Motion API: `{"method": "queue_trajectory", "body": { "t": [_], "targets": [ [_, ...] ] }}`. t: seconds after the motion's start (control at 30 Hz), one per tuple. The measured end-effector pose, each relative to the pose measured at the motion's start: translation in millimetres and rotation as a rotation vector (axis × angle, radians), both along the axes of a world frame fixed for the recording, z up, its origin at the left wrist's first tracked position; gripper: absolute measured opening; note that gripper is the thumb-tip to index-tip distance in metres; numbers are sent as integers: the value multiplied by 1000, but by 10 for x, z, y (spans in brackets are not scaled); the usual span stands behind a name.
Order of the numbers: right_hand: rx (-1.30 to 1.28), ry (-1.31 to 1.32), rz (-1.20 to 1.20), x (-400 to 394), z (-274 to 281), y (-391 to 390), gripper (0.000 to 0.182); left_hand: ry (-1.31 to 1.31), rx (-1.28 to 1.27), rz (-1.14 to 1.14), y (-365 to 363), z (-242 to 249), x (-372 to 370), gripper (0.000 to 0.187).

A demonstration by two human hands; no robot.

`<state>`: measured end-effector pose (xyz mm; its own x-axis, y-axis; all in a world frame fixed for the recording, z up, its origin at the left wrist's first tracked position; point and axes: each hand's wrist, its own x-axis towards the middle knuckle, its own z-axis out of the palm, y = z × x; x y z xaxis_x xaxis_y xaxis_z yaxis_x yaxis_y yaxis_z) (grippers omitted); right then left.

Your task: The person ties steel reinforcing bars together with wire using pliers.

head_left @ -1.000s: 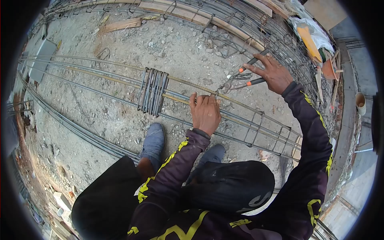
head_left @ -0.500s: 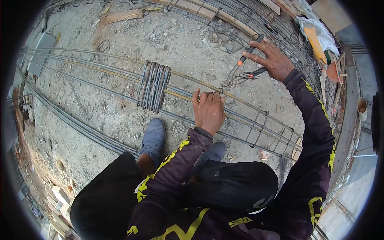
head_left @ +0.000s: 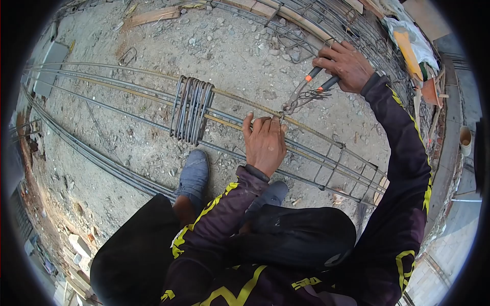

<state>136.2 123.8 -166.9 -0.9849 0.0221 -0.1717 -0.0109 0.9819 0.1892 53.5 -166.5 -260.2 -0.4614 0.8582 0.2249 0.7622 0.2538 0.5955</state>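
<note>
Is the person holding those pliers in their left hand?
No, the pliers are in the right hand, while the left hand is at the steel bars.

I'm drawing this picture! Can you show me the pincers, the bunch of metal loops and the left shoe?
Pincers (head_left: 308, 78): head view, orange band on one handle.
Bunch of metal loops (head_left: 192, 110): head view, its middle.
Left shoe (head_left: 194, 169): head view, its top.
</note>
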Motion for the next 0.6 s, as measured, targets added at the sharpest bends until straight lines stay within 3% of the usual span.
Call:
{"method": "queue_trajectory", "body": {
  "t": [0.2,0.27,0.37,0.4,0.6],
  "targets": [
    [-241,21,-35,9,-358,122,31,-6,-10,-11,10,21,-19,22],
    [-403,37,-113,5,-630,189,37,-2,-24,-19,4,20,-21,22],
    [-431,73,-29,-61,-1032,218,39,-18,-31,-34,-11,-23,-33,23],
    [-410,211,49,-92,-1133,161,38,-18,-37,-39,-12,-33,-42,23],
    [-503,131,-202,-107,-1193,111,31,-43,-52,-32,-1,28,-27,22]
  ]
}}
